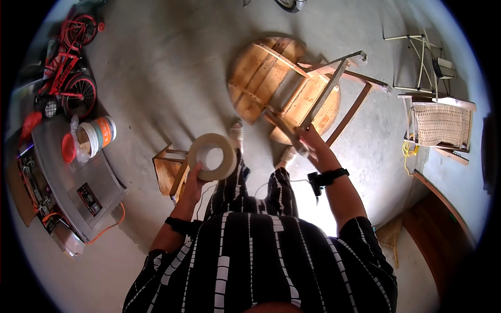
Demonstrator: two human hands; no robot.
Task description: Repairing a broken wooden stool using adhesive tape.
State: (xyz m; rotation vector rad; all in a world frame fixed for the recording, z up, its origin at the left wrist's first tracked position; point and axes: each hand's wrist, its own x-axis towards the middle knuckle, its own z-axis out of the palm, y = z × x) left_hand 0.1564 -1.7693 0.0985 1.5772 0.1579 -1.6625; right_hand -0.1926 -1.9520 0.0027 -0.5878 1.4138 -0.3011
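My left hand [193, 181] is closed on the rim of a wide roll of beige tape [228, 157], held up with its round hole facing me. In front of my feet a round wooden table [250, 78] lies with its plank underside up and its legs raised. My right hand [314, 145] is closed around the near end of a table leg [282, 125]. The end of that leg looks pale, and my fingers partly hide it. Other table legs [355, 109] slant up to the right of this hand.
A small wooden stool [166, 175] lies beside my left hand. Further left are a grey metal-topped cabinet [99, 177], white buckets [104, 130] and a red bicycle [68, 68]. On the right stand a woven chair [438, 124], a metal frame [417, 62] and a yellow cord [408, 151].
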